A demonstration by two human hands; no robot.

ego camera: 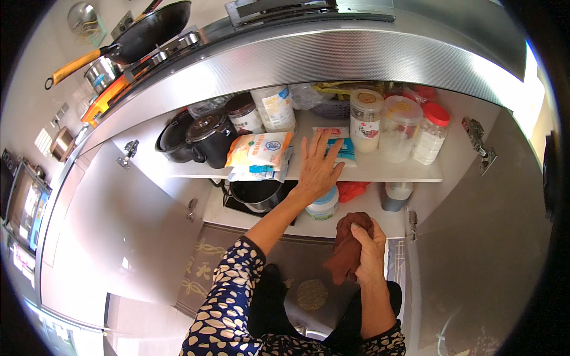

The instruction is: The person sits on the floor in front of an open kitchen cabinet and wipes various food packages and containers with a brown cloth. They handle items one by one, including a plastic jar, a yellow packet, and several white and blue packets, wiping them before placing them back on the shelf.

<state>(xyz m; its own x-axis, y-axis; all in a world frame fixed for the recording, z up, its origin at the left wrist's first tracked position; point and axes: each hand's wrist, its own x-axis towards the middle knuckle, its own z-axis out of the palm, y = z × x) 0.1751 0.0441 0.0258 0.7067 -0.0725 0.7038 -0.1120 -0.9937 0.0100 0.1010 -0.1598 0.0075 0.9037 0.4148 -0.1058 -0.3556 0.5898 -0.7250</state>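
My left hand [317, 165] reaches over the upper cabinet shelf [307, 171], palm down with its fingers spread. Beneath and beside its fingers lie a blue-and-white packet [345, 153] and a flat red-and-white packet [337, 131]; whether the fingertips press on them, I cannot tell. In my right hand [373, 253] a crumpled brown cloth [349, 249] is gripped, held low in front of the cabinet. Left of my left hand, an orange-and-white bag [260, 149] lies on other bags. A tall jar with a cream-coloured lid [366, 120] stands to the right of the packets.
Dark pots [211, 138] stand at the shelf's left, a red-lidded jar [429, 133] at its right. Below are a black pot [256, 193] and a blue-lidded tub [323, 204]. Open doors [129, 222] flank me. A wok [149, 33] sits on the stove above.
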